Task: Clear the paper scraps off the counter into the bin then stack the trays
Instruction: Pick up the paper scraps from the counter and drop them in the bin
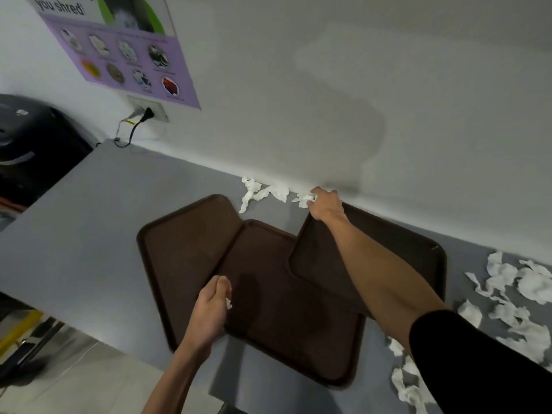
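Head view. Grey counter [74, 222] against a white wall. Three brown trays laid overlapping: left tray [179, 249] lowest, middle tray [283, 318] across its right edge, right tray [397, 249] over the middle tray's far corner. Left hand [212, 309] above the left and middle trays, fingers clenched on a small white scrap [228, 303]. Right hand [327, 206] past the right tray's far corner, pinching a wall-side scrap [304, 200]. More paper scraps [260, 192] beside it; loose scraps [522, 294] heaped at right. Black container [30, 144] beyond the counter's left end. Purple poster [128, 55] above a socket [148, 113].
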A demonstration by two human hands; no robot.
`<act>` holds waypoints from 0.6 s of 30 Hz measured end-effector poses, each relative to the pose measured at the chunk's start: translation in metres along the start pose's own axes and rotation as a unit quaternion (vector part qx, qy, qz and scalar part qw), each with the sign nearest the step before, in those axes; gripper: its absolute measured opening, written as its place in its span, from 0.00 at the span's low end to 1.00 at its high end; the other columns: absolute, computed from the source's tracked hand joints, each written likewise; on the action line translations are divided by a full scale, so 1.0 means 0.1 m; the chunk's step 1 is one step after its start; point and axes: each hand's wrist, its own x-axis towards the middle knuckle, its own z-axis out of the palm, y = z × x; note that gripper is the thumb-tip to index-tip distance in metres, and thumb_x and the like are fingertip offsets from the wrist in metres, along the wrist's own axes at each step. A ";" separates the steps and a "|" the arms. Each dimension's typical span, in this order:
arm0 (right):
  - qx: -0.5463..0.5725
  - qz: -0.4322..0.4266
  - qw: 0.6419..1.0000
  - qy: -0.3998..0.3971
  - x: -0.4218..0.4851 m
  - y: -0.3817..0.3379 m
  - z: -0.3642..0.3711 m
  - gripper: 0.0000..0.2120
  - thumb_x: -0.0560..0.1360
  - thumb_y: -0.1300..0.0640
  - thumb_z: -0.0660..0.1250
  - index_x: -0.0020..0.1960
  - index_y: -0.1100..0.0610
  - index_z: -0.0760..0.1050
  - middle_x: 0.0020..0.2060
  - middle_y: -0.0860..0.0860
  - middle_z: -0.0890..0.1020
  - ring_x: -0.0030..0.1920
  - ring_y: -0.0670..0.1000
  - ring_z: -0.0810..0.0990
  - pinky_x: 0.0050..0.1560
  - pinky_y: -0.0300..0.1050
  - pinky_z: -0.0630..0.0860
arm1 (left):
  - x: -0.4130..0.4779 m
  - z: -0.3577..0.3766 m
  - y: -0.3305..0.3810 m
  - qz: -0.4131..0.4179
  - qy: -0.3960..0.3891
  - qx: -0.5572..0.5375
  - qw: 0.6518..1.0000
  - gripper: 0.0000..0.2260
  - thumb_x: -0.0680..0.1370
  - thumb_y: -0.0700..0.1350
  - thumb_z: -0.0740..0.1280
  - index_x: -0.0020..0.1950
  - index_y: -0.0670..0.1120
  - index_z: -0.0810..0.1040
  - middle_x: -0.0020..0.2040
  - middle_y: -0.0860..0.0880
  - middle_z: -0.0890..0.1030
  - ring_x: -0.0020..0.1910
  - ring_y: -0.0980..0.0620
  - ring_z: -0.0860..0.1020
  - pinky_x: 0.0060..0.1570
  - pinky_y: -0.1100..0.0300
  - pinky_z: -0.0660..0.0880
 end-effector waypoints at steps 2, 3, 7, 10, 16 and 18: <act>0.001 0.013 1.000 0.010 0.12 0.03 0.11 0.15 0.80 0.56 0.65 0.66 0.56 0.79 0.62 0.60 0.79 0.59 0.62 0.80 0.53 0.47 0.74 | 0.02 -0.10 0.02 0.008 -0.002 -0.005 1.000 0.15 0.87 0.46 0.56 0.41 0.45 0.70 0.36 0.49 0.70 0.33 0.59 0.69 0.41 0.55 0.68; -0.001 0.019 1.000 0.018 0.15 0.04 0.14 0.13 0.80 0.59 0.65 0.63 0.58 0.80 0.60 0.59 0.81 0.59 0.62 0.80 0.52 0.46 0.74 | 0.03 -0.16 0.03 0.011 -0.004 -0.008 1.000 0.15 0.87 0.45 0.56 0.41 0.45 0.70 0.36 0.49 0.70 0.33 0.59 0.69 0.40 0.56 0.67; 0.100 0.065 0.992 0.049 0.09 0.01 0.13 0.10 0.79 0.62 0.67 0.57 0.59 0.83 0.56 0.58 0.84 0.58 0.61 0.83 0.52 0.41 0.76 | 0.19 -0.39 0.00 0.027 -0.008 0.007 1.000 0.16 0.87 0.45 0.56 0.40 0.43 0.70 0.36 0.49 0.70 0.35 0.57 0.70 0.43 0.55 0.68; 0.215 0.097 0.968 0.082 -0.04 -0.04 0.05 0.08 0.78 0.62 0.69 0.52 0.58 0.87 0.53 0.57 0.87 0.56 0.59 0.85 0.58 0.38 0.77 | 0.32 -0.53 -0.01 0.042 -0.011 0.017 0.999 0.16 0.86 0.44 0.57 0.40 0.42 0.70 0.36 0.48 0.71 0.36 0.56 0.70 0.44 0.53 0.68; 0.389 0.105 0.901 0.160 -0.71 -0.15 -0.38 0.05 0.73 0.55 0.73 0.39 0.49 0.85 0.38 0.43 0.87 0.48 0.48 0.87 0.57 0.47 0.83 | 0.45 -0.61 0.08 0.060 -0.053 0.014 0.997 0.15 0.86 0.45 0.58 0.40 0.45 0.71 0.34 0.51 0.70 0.34 0.56 0.68 0.42 0.52 0.66; 0.421 0.109 0.883 0.176 -1.01 -0.15 -0.52 0.06 0.72 0.48 0.75 0.40 0.50 0.85 0.37 0.43 0.87 0.46 0.45 0.87 0.53 0.42 0.82 | 0.48 -0.57 0.14 0.051 -0.082 -0.002 0.995 0.15 0.86 0.47 0.58 0.40 0.47 0.71 0.35 0.51 0.69 0.36 0.54 0.67 0.41 0.52 0.64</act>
